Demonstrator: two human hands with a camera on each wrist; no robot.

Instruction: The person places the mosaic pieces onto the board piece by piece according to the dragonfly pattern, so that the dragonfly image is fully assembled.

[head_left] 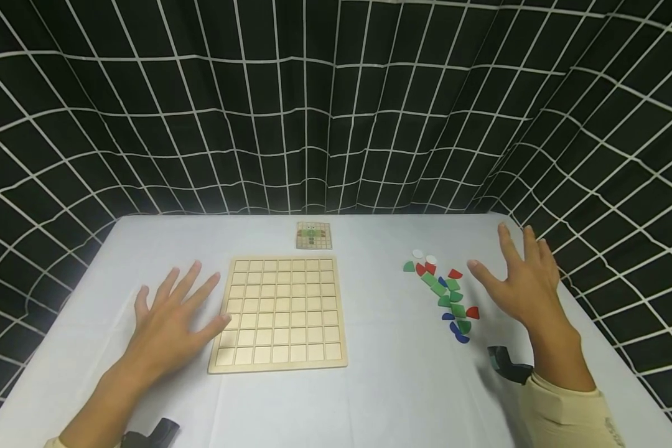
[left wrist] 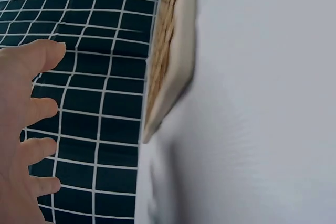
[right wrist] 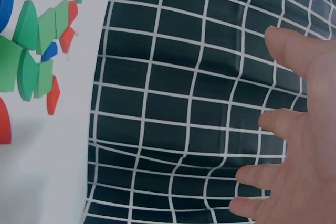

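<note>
A square wooden grid board (head_left: 280,312) lies on the white table, left of the middle. Beside its left edge my left hand (head_left: 170,326) hovers with spread fingers, the thumb over the board's edge in the head view; it holds nothing. In the left wrist view, the board's pale rim (left wrist: 181,40) shows past the hand (left wrist: 23,124). Flat green, red, blue and white pieces (head_left: 438,289) lie in a loose cluster at the right. My right hand (head_left: 523,280) is raised to the right of them, fingers apart and nothing held. Part of the cluster shows green pieces (right wrist: 27,27) in the right wrist view.
A small picture card (head_left: 313,236) with a gridded figure lies behind the board. Black cloth with white grid lines (head_left: 325,112) hangs round the table (head_left: 392,386). Dark wrist-worn devices (head_left: 506,366) show near both wrists.
</note>
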